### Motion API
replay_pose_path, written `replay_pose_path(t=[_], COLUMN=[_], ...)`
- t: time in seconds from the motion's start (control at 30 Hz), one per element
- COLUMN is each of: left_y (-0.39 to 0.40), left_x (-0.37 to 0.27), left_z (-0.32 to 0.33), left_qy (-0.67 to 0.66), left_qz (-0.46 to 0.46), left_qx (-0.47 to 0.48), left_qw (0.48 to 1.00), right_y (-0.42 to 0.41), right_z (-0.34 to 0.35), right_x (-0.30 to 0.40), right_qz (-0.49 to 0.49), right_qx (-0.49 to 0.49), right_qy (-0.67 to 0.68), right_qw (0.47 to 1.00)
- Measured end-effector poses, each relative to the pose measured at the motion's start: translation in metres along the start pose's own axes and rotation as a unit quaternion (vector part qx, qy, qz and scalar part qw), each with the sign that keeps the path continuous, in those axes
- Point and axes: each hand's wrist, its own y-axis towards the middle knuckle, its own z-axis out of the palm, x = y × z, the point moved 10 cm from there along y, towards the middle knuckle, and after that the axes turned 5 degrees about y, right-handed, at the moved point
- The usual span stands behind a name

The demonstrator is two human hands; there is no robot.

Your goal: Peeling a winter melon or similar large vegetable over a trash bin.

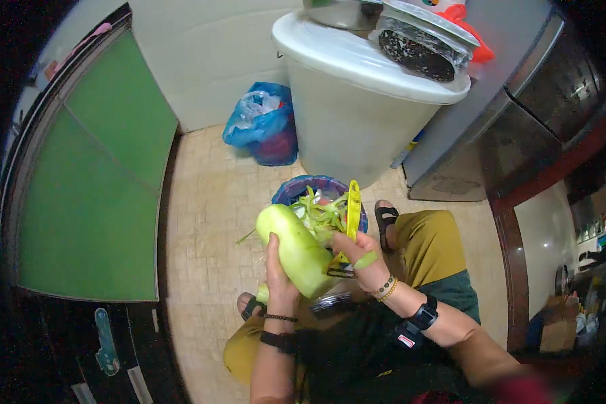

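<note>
A large pale green gourd [298, 252], mostly bare of skin, lies tilted across my left hand [279, 275], which grips its near left side. In my right hand [361, 257] is a yellow-handled peeler [353, 209], its handle pointing up and its metal blade close to the gourd's lower right end. A scrap of green peel [366, 260] clings to the back of that hand. Beneath and beyond the gourd stands a waste bin with a blue-purple bag liner [295, 186]. Long green peelings [323, 209] lie heaped in it, partly hidden by the gourd and my right hand.
Behind the bin rises a big white lidded tub [353, 101] with a metal pot [346, 15] and a bagged dark item [416, 54] on top. A blue plastic bag [262, 126] sits beside it. Green-fronted cabinets [96, 187] flank the left, a refrigerator [505, 116] the right.
</note>
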Motion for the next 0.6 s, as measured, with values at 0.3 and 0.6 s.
replay_pose_path(t=[0.3, 0.6], left_y=[0.002, -0.013], left_x=[0.003, 0.023], left_z=[0.011, 0.021], left_qy=[0.034, 0.032], left_qz=[-0.010, -0.060], left_qx=[-0.002, 0.018], left_qw=[0.999, 0.998], right_y=[0.001, 0.036], right_z=[0.011, -0.003], right_x=[0.003, -0.014], right_qz=[-0.030, -0.025], right_qx=[0.007, 0.012], right_qy=[-0.045, -0.142], right_qw=[0.998, 0.989])
